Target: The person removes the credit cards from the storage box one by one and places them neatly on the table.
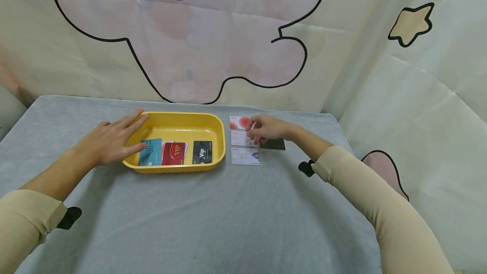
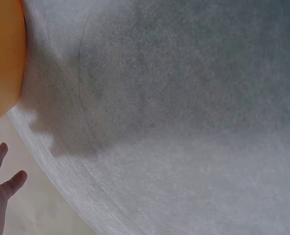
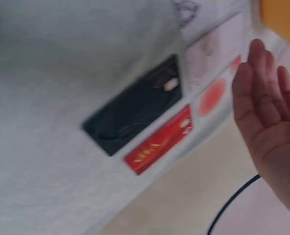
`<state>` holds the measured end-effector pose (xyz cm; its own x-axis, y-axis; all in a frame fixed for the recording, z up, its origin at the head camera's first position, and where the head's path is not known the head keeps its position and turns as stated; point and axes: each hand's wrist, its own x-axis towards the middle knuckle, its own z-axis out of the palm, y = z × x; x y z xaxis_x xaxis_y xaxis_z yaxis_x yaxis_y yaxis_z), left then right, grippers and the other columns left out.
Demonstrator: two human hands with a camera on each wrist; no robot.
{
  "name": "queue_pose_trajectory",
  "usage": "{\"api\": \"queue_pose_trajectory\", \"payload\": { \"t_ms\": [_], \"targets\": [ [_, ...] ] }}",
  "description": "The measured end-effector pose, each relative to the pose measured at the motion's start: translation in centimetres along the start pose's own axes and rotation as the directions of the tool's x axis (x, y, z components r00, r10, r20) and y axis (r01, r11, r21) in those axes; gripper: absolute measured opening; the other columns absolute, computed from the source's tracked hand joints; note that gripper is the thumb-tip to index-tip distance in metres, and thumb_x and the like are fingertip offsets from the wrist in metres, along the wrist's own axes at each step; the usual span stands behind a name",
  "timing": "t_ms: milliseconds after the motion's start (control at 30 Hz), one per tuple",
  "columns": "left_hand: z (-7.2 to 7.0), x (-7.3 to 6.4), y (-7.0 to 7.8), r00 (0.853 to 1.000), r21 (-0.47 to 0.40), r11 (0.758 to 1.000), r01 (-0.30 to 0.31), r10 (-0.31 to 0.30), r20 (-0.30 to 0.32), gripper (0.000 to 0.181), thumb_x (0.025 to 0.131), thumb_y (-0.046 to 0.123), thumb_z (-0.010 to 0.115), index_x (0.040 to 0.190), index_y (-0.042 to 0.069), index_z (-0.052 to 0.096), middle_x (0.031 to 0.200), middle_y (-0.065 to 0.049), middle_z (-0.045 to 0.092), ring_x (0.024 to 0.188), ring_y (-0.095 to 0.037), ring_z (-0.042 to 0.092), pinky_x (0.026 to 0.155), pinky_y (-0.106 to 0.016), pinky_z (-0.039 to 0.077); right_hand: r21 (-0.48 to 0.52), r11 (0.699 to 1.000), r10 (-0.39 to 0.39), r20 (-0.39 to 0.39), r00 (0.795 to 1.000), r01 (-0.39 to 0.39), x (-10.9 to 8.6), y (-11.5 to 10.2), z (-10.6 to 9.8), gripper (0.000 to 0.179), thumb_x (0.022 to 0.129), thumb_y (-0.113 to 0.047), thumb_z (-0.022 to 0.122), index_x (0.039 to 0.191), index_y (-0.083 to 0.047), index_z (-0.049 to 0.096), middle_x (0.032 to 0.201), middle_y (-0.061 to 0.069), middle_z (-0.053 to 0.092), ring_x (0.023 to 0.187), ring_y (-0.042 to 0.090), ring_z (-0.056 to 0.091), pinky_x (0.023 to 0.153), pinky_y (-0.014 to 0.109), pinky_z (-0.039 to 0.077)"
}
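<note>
My left hand (image 1: 114, 143), fingers spread, rests at the left rim of a yellow tray (image 1: 171, 126). Inside the tray lie a teal card (image 1: 151, 151), a red VIP card (image 1: 173, 154) over a paler one, and a black Vip card (image 1: 202, 155). To the tray's right my right hand (image 1: 272, 127) hovers over laid-out cards, loosely bent, with nothing seen in it. Beneath and beside it are a white card with red circles (image 1: 236, 122), a pale pink card (image 1: 239, 138), a silvery VIP card (image 1: 243, 156) and a black card (image 1: 276, 144). The right wrist view also shows a red card (image 3: 159, 142), hidden by the hand in the head view.
A grey cloth (image 1: 198, 223) covers the table. Behind it hangs a cream backdrop (image 1: 342, 20) with cartoon drawings, and another curtain (image 1: 437, 109) closes the right side. Dark wrist straps show at both cuffs.
</note>
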<state>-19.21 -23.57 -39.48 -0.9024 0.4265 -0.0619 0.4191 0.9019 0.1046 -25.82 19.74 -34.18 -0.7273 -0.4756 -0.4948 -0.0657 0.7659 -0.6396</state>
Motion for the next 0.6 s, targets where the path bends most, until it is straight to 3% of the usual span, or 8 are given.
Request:
{"api": "queue_pose_trajectory", "payload": {
  "t_ms": [233,333,467,600],
  "targets": [
    [0.0,0.0,0.0,1.0,-0.002,1.0,-0.003,0.003,0.001,0.087,0.095,0.056,0.053,0.159,0.008,0.018,0.164,-0.019,0.014,0.141,-0.045,0.033,0.099,-0.073,0.034,0.069,0.982,-0.174,-0.004,0.985,0.174,1.3,-3.2,0.1,0.029,0.099,-0.022,0.062,0.118,0.0,0.058,0.113,0.025,0.067,0.098,0.032,0.07,0.086,0.044,0.057],
    [-0.1,0.0,0.0,1.0,-0.007,1.0,0.002,-0.002,0.005,0.087,0.095,0.056,0.053,0.159,0.009,0.018,0.164,-0.019,0.013,0.141,-0.045,0.033,0.099,-0.073,0.034,0.088,0.974,-0.21,0.026,0.977,0.207,1.6,-4.4,0.5,0.039,0.097,-0.025,0.067,0.127,-0.002,0.057,0.12,0.018,0.068,0.106,0.031,0.069,0.089,0.044,0.056],
    [-0.1,0.0,0.0,1.0,-0.009,1.0,0.003,-0.003,0.004,0.087,0.095,0.057,0.053,0.159,0.009,0.019,0.164,-0.019,0.014,0.14,-0.045,0.033,0.099,-0.073,0.034,0.086,0.965,-0.256,0.097,0.962,0.248,2.2,-5.6,1.2,0.053,0.095,-0.028,0.069,0.139,-0.004,0.051,0.133,0.013,0.063,0.116,0.02,0.064,0.098,0.042,0.052],
    [-0.1,0.0,-0.1,1.0,-0.01,1.0,-0.003,0.003,0.004,0.087,0.095,0.056,0.053,0.159,0.008,0.019,0.164,-0.019,0.014,0.141,-0.045,0.033,0.098,-0.073,0.034,0.056,0.959,-0.284,0.134,0.949,0.279,2.6,-6.4,2.0,0.057,0.094,-0.03,0.067,0.142,-0.005,0.049,0.136,0.012,0.062,0.122,0.014,0.06,0.103,0.037,0.048]
  ]
}}
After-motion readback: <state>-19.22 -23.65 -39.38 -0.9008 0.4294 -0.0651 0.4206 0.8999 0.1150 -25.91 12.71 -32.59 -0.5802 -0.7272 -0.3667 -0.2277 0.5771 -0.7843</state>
